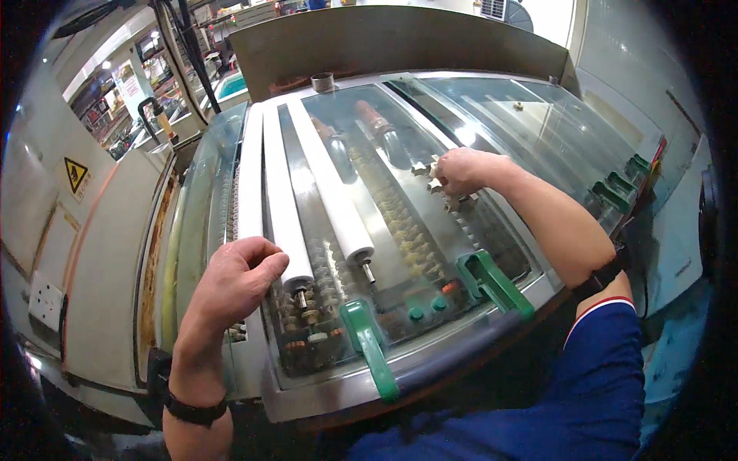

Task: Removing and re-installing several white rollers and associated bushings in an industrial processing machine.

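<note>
My left hand (234, 280) is curled closed at the lower left of the glass cover, over the near end of the leftmost white roller (250, 169). Whatever lies inside its fingers is hidden. Beside it, a second white roller (283, 196) and a third (330, 184) lie lengthwise on the glass, metal shaft ends toward me. Farther right, my right hand (467, 170) pinches at a group of small pale toothed wheels (437, 185) on the cover. Its fingertips partly hide them, so I cannot tell how many it grips.
Under the transparent cover (407, 261) run rows of wheels on shafts. Green handles (369, 346) stand along its front edge, with another (492, 283) farther right. A short metal ring (323, 82) sits at the back. A warning-marked panel (75, 175) rises at left.
</note>
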